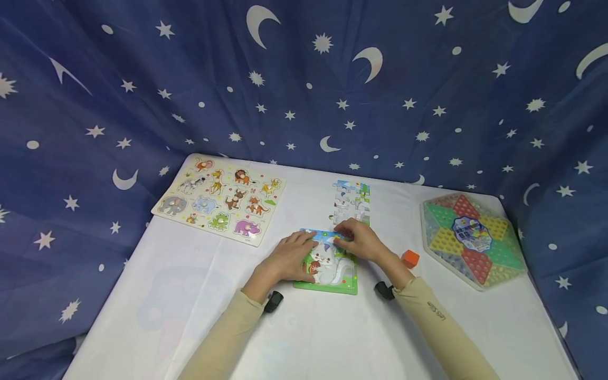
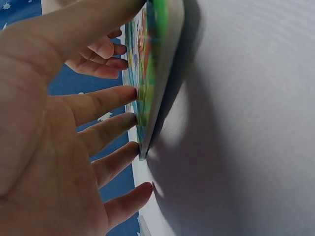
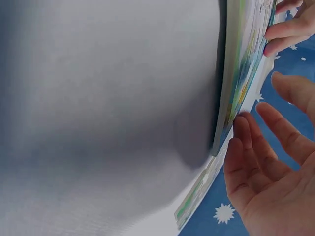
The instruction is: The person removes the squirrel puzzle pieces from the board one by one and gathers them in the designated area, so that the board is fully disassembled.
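A jigsaw board [image 1: 328,288] with a white squirrel picture and a green lower border lies in front of me, both hands around it. My left hand [image 1: 291,258] spans its left side, thumb near the lower left and fingertips at the upper left. The left wrist view shows that hand's straight, spread fingers [image 2: 106,132] touching the board's face and edge. At the top right, my right hand [image 1: 363,241] has its fingertips on the board. In the right wrist view its fingers [image 3: 253,157] bend gently against the edge, thumb and forefinger apart.
Behind the board lies a block of interlocking jigsaw pieces [image 1: 351,203] with ragged sides. An animal peg puzzle [image 1: 266,211] is at the back left. On the right are an orange block [image 1: 410,258] and a hexagonal game box [image 1: 475,237]. A starry blue curtain [image 1: 304,79] hangs behind the table.
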A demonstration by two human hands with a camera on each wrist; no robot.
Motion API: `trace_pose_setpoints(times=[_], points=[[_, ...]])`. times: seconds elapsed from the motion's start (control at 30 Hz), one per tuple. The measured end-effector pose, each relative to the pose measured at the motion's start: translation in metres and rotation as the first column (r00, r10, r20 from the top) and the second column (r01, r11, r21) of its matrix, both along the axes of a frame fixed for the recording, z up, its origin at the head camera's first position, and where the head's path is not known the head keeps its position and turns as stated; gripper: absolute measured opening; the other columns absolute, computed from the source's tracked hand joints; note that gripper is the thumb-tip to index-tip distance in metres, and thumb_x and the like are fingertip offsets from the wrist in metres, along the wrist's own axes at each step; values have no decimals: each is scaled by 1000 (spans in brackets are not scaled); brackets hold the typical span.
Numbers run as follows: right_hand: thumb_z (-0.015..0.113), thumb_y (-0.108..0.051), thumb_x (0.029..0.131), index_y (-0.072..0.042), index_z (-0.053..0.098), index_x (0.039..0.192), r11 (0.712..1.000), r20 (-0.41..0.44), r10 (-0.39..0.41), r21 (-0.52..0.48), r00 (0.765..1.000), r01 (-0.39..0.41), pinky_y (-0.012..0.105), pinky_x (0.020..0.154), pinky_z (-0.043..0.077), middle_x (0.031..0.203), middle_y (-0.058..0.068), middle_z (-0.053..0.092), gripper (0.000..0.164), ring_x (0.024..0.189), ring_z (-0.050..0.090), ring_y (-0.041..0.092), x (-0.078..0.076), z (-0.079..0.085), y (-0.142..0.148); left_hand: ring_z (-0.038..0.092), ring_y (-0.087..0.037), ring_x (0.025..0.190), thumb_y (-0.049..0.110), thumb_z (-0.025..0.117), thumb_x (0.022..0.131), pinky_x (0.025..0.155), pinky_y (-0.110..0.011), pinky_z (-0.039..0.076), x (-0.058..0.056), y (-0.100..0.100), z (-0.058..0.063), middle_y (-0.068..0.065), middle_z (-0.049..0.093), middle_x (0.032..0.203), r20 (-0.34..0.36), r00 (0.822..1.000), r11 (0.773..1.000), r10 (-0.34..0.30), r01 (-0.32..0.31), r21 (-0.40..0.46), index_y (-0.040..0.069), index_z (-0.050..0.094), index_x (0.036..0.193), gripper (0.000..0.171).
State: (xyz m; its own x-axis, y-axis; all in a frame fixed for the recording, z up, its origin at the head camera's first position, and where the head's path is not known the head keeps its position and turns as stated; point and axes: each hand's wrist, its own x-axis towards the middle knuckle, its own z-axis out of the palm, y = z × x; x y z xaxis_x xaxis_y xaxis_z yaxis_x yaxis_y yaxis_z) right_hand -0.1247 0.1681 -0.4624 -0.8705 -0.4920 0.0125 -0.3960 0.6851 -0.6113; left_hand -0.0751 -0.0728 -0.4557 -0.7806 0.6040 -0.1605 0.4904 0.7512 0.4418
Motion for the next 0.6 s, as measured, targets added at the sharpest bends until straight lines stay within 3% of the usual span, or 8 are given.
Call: trace_pose_setpoints(times=[0.33,0.6], points=[[76,-18,86,-2,70,107,1000,0,-11,5,1000,11,34,73,50,96,9,63,26,83,58,19,2,-3,-7,27,-34,142,44,85,72,112,-51,29,-2,-8,4,-17,33,154,17,996,996,83,-83,-21,9,48,144,88],[78,-18,85,-3,71,106,1000,13,-3,11,1000,3,32,72,48,92,4,61,26,80,56,16,1,-6,-12,41,-31,119,44,86,71,98,-45,41,-2,-15,9,-17,45,132,-27,992,991,127,-128,-38,6,53,139,85]])
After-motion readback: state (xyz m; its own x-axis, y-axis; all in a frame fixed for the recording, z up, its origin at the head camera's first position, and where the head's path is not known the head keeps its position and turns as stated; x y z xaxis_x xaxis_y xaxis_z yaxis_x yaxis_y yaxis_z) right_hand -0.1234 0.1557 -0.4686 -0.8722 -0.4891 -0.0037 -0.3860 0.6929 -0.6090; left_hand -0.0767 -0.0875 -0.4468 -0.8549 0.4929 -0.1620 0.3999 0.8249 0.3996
